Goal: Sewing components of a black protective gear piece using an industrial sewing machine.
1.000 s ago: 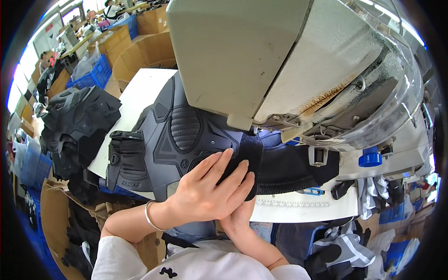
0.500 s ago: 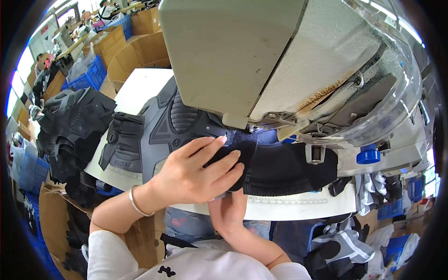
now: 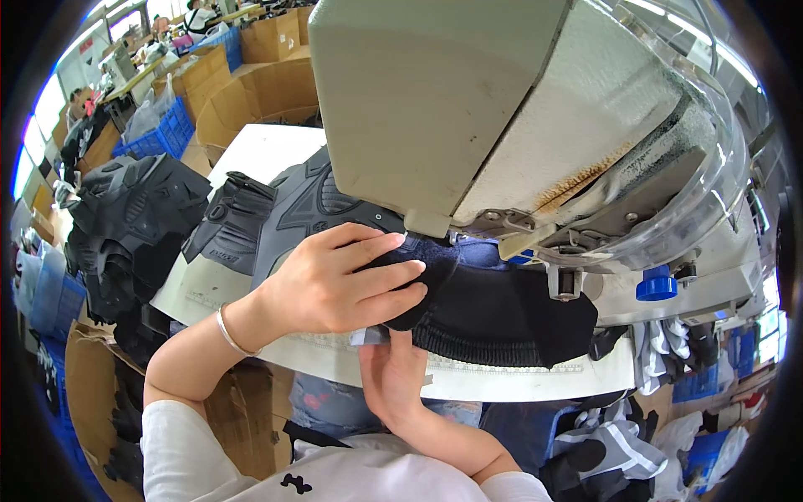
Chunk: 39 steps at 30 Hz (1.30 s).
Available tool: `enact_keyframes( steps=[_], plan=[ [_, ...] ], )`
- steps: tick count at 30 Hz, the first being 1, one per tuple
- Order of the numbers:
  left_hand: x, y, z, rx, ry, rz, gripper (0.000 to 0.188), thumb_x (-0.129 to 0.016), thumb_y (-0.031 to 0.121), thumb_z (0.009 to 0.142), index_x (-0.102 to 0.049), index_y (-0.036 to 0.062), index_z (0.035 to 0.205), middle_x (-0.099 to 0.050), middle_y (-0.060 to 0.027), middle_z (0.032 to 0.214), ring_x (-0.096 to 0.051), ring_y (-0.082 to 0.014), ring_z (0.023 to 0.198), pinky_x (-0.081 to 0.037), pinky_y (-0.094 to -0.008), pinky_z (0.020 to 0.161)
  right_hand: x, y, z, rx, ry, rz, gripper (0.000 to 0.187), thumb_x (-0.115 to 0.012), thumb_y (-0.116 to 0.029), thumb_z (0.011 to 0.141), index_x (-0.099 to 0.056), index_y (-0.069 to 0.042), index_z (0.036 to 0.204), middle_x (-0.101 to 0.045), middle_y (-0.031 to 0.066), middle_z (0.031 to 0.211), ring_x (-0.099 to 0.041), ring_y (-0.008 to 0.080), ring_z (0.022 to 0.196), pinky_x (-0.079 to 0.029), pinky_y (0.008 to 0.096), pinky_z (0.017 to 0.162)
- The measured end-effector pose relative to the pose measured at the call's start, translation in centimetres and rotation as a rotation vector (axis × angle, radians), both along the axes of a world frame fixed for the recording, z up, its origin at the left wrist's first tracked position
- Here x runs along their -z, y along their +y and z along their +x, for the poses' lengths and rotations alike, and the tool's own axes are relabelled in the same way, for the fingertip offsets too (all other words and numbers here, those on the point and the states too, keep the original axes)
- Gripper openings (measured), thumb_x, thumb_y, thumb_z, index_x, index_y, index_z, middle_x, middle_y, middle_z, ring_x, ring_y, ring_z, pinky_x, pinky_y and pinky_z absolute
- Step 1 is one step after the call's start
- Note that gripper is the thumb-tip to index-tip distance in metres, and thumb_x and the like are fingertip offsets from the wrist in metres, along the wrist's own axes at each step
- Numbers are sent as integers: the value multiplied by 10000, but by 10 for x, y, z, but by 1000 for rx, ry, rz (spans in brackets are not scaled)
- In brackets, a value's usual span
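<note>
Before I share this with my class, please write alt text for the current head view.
A person's left hand lies over black fabric adjoining a molded grey pad, near a pale machine; the right hand, partly hidden, is at the fabric's near edge. Similar pads are heaped at left.

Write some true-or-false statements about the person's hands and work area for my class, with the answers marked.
1. The left hand lies over the black fabric. True.
2. The bracelet is on the right arm. False: the bracelet is on the left arm.
3. The knob on the machine is red. False: the knob is blue.
4. A pile of dark padded pieces sits at the left of the white table. True.
5. The right hand is raised above the machine. False: the right hand is near the table's front edge.
</note>
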<state>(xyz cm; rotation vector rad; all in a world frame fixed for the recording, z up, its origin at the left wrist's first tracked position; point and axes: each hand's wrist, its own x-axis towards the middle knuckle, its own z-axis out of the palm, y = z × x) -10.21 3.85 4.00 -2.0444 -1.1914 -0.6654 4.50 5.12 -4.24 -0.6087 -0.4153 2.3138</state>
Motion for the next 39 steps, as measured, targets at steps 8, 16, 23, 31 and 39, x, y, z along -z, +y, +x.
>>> enact_keyframes(
  steps=[8,16,23,31,39],
  plan=[
    [0,4,-4,10,-6,3,266,-670,139,667,-715,151,929,-669,7,1039,-641,-193,836,-499,-293,662,-12,1,-3,15,-18,-22,341,-555,-133,977,-485,-58,1303,-533,-3,1267,-507,89,1134,-425,265,953],
    [1,3,-5,-7,10,12,216,-667,146,689,-709,145,900,-677,5,992,-655,-210,904,-541,-304,730,-13,2,-2,22,-12,6,340,-545,-121,980,-482,-52,1307,-534,8,1278,-532,103,1110,-438,282,956],
    [6,2,-1,3,-38,16,238,-688,128,690,-705,130,928,-681,-12,1043,-658,-236,915,-542,-322,731,1,3,-1,33,-130,12,353,-564,-126,968,-498,-59,1308,-540,6,1276,-515,90,1128,-424,263,956],
    [-7,-44,7,-2,-374,-152,225,-632,26,694,-709,78,899,-716,-60,947,-687,-245,865,-527,-325,732,31,-16,22,-154,300,21,488,-550,-103,949,-389,-51,1407,-435,55,1439,-387,193,1336,-249,407,1147],
    [-55,-110,31,-231,-856,-399,264,-663,-101,717,-701,18,950,-722,-98,903,-697,-225,844,-539,-298,740,46,-60,49,-586,432,16,611,-682,-364,855,-471,-130,1379,-459,-1,1439,-367,197,1363,-211,408,1163]
  ],
)
